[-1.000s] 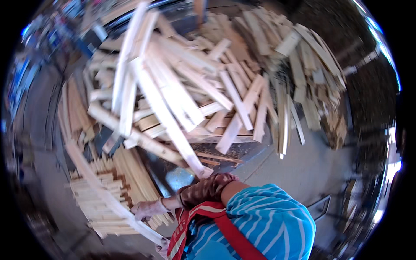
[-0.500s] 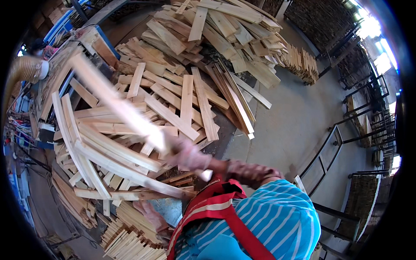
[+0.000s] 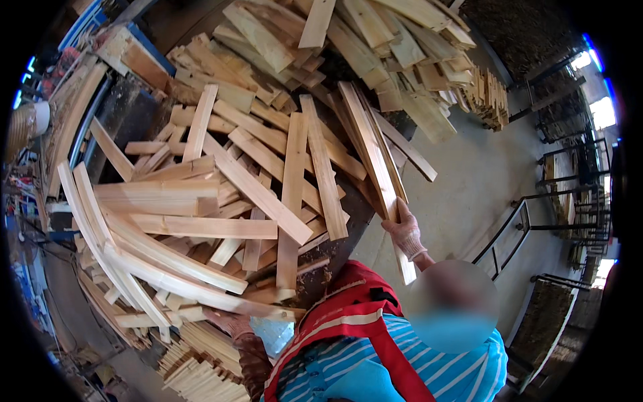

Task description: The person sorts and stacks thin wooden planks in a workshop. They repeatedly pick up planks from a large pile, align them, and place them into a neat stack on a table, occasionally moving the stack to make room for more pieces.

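Note:
My right hand (image 3: 404, 231), in a pale work glove, is closed round a long wooden board (image 3: 372, 151) near its near end. That board lies along a narrow stack of boards at the right edge of the pile. My left hand (image 3: 230, 323), gloved too, is low at the pile's near edge, by the end of a light board (image 3: 161, 316). Its fingers are partly hidden, so their grip does not show. Between the hands lies a loose heap of boards (image 3: 292, 181), crossing at many angles. Several long, pale strips (image 3: 184, 273) lie across its left side.
A larger stack of boards (image 3: 375, 40) stands at the far side. Bundled short sticks (image 3: 201, 362) are at the lower left. A machine bed (image 3: 74, 134) with a ribbed hose (image 3: 27, 127) is on the left. Black metal frames (image 3: 509, 231) stand on the grey floor at right.
My right hand has moved from over the heap to the right. A blurred board it held across the heap is gone from there. My left hand is slightly higher and shows more clearly.

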Demonstrator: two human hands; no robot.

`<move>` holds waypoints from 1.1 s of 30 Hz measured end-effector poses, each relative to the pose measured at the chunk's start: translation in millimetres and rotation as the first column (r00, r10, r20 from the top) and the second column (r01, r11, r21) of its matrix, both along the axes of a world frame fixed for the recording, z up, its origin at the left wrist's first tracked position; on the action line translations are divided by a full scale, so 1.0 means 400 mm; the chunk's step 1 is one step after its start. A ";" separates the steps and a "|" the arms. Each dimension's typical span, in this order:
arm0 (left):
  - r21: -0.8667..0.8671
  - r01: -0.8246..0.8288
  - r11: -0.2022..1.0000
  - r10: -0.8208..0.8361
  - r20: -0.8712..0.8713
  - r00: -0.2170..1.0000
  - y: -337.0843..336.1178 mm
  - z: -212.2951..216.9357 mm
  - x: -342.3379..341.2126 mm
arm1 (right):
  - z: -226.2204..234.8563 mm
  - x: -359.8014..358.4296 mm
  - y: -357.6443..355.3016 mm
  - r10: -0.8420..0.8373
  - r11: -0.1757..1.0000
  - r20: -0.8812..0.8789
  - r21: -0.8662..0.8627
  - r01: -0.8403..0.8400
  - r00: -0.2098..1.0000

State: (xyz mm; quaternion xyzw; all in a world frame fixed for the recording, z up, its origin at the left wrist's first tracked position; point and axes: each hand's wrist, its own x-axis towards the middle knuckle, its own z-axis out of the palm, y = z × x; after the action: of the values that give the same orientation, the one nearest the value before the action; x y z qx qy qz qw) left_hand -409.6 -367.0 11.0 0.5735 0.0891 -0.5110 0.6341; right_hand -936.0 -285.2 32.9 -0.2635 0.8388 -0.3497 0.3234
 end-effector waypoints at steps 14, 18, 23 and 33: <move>0.114 0.377 0.919 -0.369 -0.086 0.926 -0.022 -0.027 0.005 | 0.035 0.334 -0.268 0.308 0.932 0.322 -0.291 -0.216 0.895; 0.130 0.381 0.915 -0.395 0.112 0.912 0.060 -0.030 0.063 | 0.047 0.403 -0.290 0.396 0.877 0.288 -0.401 -0.266 0.872; 0.031 0.404 0.914 -0.405 0.050 0.913 0.127 -0.016 0.034 | 0.123 0.364 -0.419 0.456 0.848 0.150 -0.372 -0.377 0.877; 0.036 0.312 0.949 -0.312 0.230 0.922 0.140 0.049 -0.032 | -0.024 0.278 -0.761 0.597 0.679 -0.655 0.105 -0.727 0.463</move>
State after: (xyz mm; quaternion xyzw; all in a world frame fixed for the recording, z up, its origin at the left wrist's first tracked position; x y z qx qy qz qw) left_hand -422.5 -311.1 30.4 0.6357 -0.0785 -0.5346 0.5513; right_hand -824.6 -589.4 23.3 -0.7008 0.6878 -0.1610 0.0995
